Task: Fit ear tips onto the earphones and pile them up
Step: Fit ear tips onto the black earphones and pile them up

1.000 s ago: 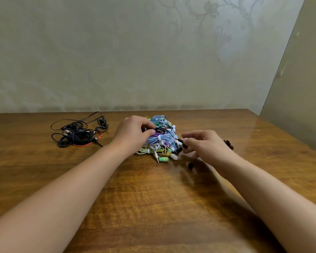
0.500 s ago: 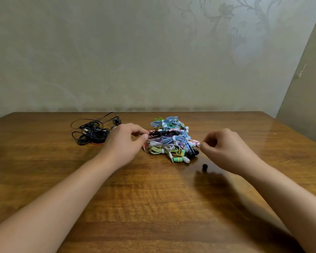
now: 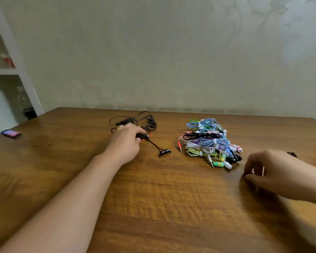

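Observation:
A pile of bundled colourful earphones [image 3: 209, 141] lies on the wooden table [image 3: 153, 198], right of centre. To its left sits a loose tangle of black earphones [image 3: 135, 122]. My left hand [image 3: 125, 143] grips a black earphone bundle at the near edge of that tangle; its twisted cord trails right to two dark earbuds [image 3: 164, 152] on the table. My right hand [image 3: 277, 173] is low on the table at the right, thumb and forefinger pinching a small black ear tip [image 3: 247, 173]. More dark ear tips [image 3: 292, 154] peek out behind that hand.
A small purple-pink object [image 3: 11, 133] lies near the table's far left edge. A white shelf unit [image 3: 9, 70] stands beyond the left side. A pale wall closes off the back of the table.
My left hand left the colourful pile and moved left to the black tangle, taking hold of a bundle. My right hand dropped to the loose ear tip on the table and pinched it. The view swung left.

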